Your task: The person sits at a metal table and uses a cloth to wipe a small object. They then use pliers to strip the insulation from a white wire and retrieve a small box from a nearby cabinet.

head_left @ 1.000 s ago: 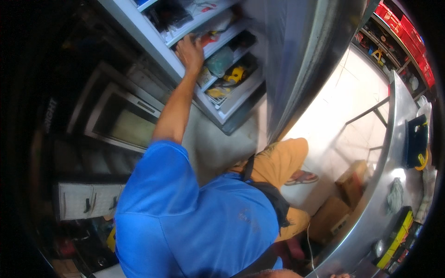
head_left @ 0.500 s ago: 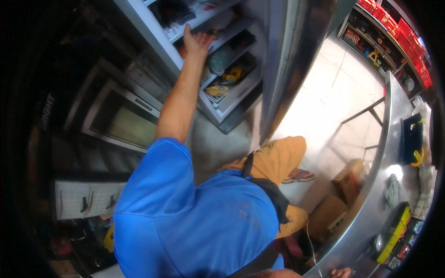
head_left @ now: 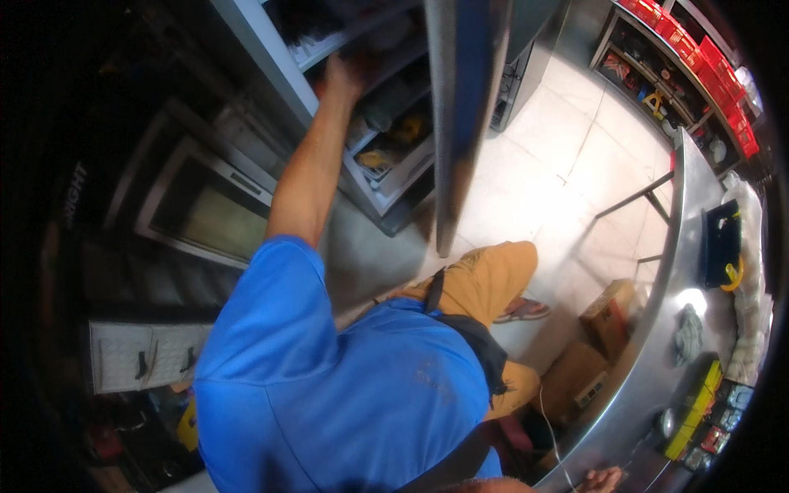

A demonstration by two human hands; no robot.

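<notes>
My left arm stretches into a tall cabinet (head_left: 288, 74) with shelves. My left hand (head_left: 342, 78) is among its upper shelves, in shadow and blurred, so its fingers and anything in them are hard to make out. Lower shelves hold yellow items (head_left: 376, 159) and other dark things. Beside the shelves, the cabinet door (head_left: 468, 123) stands partly open, its edge facing me. At the bottom right, my right hand (head_left: 604, 479) rests by the metal table (head_left: 649, 370) with fingers curled. What they hold, if anything, cannot be seen. A white cord (head_left: 549, 423) runs down near it.
On the table lie a grey-green cloth (head_left: 689, 333), a yellow level-like bar (head_left: 694, 411) and a dark blue case (head_left: 722, 245). Cardboard boxes (head_left: 575, 382) stand below. A shelf with red crates (head_left: 682, 37) is at the far right; white drawers (head_left: 148, 353) are at left.
The cabinet door has swung left toward the shelves, and its inner side has darkened them. My left hand stays at the upper shelves, its spread fingers now less distinct. My right hand has barely moved.
</notes>
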